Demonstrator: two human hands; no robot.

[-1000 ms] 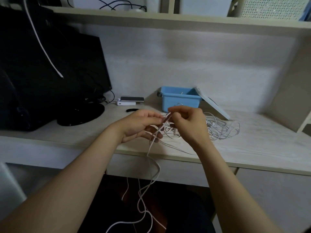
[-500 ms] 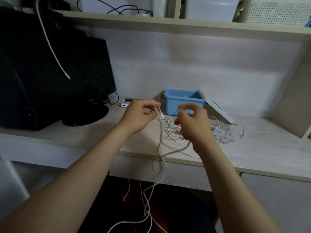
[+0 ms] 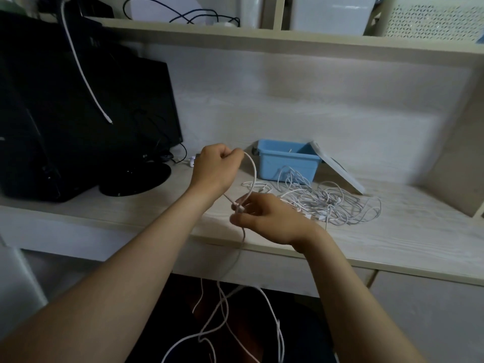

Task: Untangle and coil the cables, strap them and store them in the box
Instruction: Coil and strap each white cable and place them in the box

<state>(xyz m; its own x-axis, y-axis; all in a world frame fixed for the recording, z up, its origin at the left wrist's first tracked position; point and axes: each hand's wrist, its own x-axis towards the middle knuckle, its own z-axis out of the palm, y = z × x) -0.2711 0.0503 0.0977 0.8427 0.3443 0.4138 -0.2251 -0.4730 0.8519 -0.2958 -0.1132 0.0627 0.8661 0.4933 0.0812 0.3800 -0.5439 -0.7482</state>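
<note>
**Both hands on one cable, most of the job ahead**

Hands were apart but joined by a single white cable [image 3: 253,169]. The left hand [image 3: 214,166], raised and curled into a fist, gripped the cable at the top of a short arc. The right hand [image 3: 269,218], lower and nearer the desk [image 3: 392,244] edge, pinched the same cable where a small plug or knot showed at its fingertips; which of the two it was could not be told. Below the right hand the cable dropped over the desk edge and trailed in loose loops underneath.

By the look of it the task was at an early stage. This one cable was being drawn out, not yet coiled, and no strap was visible on it. Just beside the right hand, toward the back, the heap of cables [image 3: 327,203] lay tangled on the desk. The blue box [image 3: 288,163] stood open behind that heap, its lid [image 3: 337,171] leaning against it. No finished coil showed inside, though much of its interior was hidden. Untangling, coiling, strapping and storing all seemed left to do.
</note>
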